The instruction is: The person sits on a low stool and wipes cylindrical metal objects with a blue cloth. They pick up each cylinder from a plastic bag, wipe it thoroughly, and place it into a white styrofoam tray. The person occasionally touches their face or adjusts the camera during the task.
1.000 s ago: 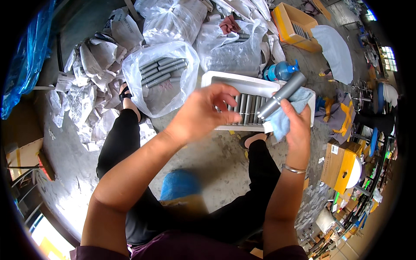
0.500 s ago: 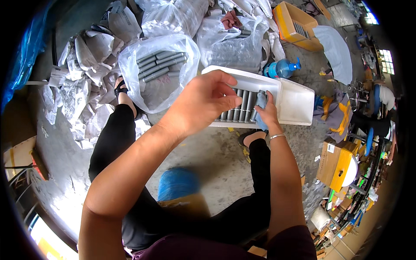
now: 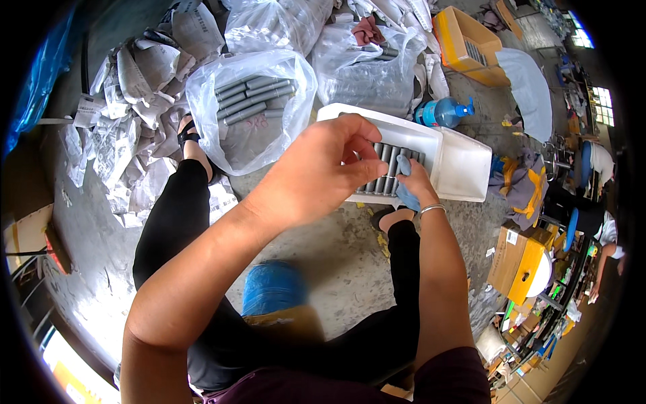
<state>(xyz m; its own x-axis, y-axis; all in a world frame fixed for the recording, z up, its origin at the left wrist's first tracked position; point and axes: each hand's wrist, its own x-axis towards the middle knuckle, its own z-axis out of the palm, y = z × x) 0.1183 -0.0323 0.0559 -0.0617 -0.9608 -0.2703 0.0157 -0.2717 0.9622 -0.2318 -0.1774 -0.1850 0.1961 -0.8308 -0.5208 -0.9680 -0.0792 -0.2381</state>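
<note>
A white plastic tray (image 3: 434,151) holds a row of grey metal rods (image 3: 397,156) lying side by side. My right hand (image 3: 418,180) is closed around a blue-grey cloth (image 3: 404,166), which rests against the rods. Above the tray's near left side hovers my left hand (image 3: 319,175), its fingers curled toward the thumb. This hand covers the left part of the rods, and whatever is between its fingertips cannot be made out.
Left of the tray stands an open clear plastic bag (image 3: 198,101) with grey rods (image 3: 252,97) inside. Crumpled paper (image 3: 138,128) covers the floor at left. A blue bottle (image 3: 441,111) lies behind the tray. A cardboard box (image 3: 464,37) stands farther back; blue-wrapped thing (image 3: 272,286) between my legs.
My left hand has shifted slightly right, over the rods. The right hand with the cloth has drawn a little nearer to me along the rods. The whole view has shifted slightly.
</note>
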